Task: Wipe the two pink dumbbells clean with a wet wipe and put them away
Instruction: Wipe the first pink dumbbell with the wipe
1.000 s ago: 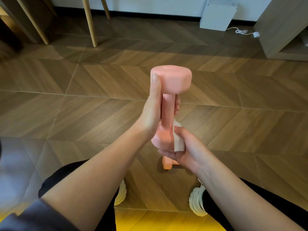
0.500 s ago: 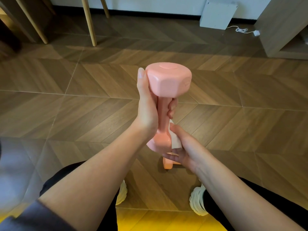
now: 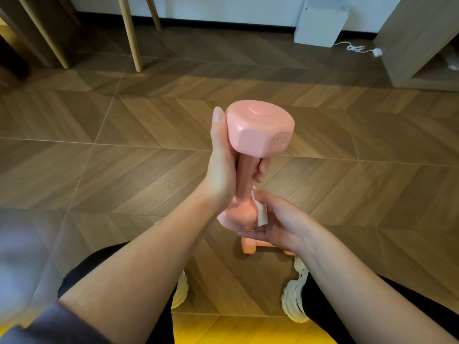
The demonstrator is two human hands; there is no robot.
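Note:
I hold a pink dumbbell [image 3: 259,126] upright in front of me. My left hand [image 3: 223,167] is wrapped around its handle, thumb resting against the top head. My right hand [image 3: 278,222] cups the lower head and presses a folded white wet wipe [image 3: 260,214] against its side. A second pink dumbbell [image 3: 250,245] lies on the wooden floor below my right hand, mostly hidden by it.
My two white shoes [image 3: 294,294] stand on the wooden floor either side of the lying dumbbell. Wooden furniture legs [image 3: 130,33] rise at the back left. A white box [image 3: 320,23] and a cable [image 3: 357,48] sit by the wall; a wooden cabinet [image 3: 409,40] stands back right.
The held dumbbell has turned in my left hand, its top head tilting towards me. My right hand with the wipe has shifted around the lower head.

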